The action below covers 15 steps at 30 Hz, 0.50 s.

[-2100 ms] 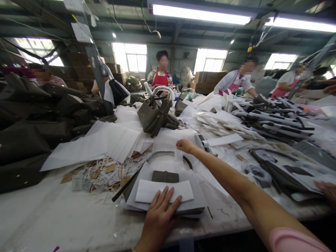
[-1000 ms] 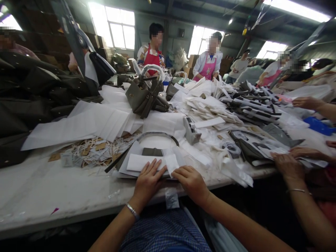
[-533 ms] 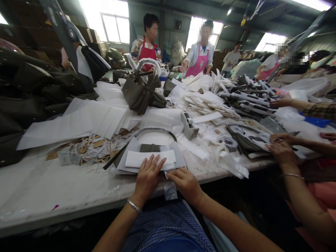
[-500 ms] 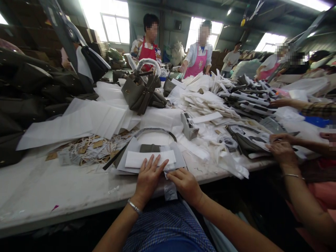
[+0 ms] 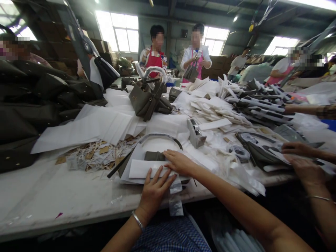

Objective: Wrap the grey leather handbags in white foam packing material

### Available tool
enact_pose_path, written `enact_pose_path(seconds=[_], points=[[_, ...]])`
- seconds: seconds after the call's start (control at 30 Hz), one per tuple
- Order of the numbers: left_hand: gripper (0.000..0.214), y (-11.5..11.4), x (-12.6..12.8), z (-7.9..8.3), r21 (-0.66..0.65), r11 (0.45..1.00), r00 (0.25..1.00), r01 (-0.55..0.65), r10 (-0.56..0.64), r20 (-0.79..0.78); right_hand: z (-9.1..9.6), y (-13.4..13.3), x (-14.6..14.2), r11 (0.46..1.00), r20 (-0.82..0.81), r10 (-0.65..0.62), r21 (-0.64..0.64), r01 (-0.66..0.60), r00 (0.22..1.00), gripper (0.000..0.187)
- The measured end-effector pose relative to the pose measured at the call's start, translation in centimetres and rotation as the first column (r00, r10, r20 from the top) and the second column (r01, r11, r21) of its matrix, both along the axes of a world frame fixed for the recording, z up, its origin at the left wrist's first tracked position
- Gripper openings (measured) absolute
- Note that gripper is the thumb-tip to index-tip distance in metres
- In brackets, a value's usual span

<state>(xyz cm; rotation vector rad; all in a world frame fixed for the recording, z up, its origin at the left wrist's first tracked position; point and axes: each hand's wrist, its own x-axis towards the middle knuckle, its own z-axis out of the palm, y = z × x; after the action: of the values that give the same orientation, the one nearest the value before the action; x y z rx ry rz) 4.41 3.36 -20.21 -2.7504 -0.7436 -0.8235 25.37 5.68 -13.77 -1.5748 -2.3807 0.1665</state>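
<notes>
A dark handbag [image 5: 154, 156] lies on the table in front of me, its curved handle [image 5: 161, 135] wrapped in clear film. Pale sheeting [image 5: 136, 154] surrounds the bag, and a white foam strip [image 5: 140, 169] lies across it. My left hand [image 5: 156, 187] is spread flat on the strip's right part, fingers apart. Reaching over from the right, my right hand [image 5: 180, 162] rests at the bag's right side with fingers stretched out; its fingertips touch near the dark flap. A shiny clear strip [image 5: 175, 206] hangs over the table edge below my hands.
A tape dispenser [image 5: 195, 134] stands beyond the bag. Tags with strings [image 5: 91, 155] are heaped to the left, near white sheets [image 5: 78, 127]. Another handbag [image 5: 147, 99] stands behind. At right, a co-worker's hands [image 5: 301, 157] work on a bag [image 5: 252, 148].
My right hand has moved from the bag's lower edge up onto its right side. My left hand stays on the foam strip. Across the table, a co-worker now holds up a dark bag.
</notes>
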Motion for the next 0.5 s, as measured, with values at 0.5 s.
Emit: enact_pose_path(seconds=[0.5], points=[[0.042, 0.2, 0.0, -0.8, -0.029, 0.998, 0.996, 0.048, -0.046, 0.077, 0.1, 2.2, -0.6, 0.978, 0.461, -0.091, -0.128, 0.167, 0.883, 0.028]])
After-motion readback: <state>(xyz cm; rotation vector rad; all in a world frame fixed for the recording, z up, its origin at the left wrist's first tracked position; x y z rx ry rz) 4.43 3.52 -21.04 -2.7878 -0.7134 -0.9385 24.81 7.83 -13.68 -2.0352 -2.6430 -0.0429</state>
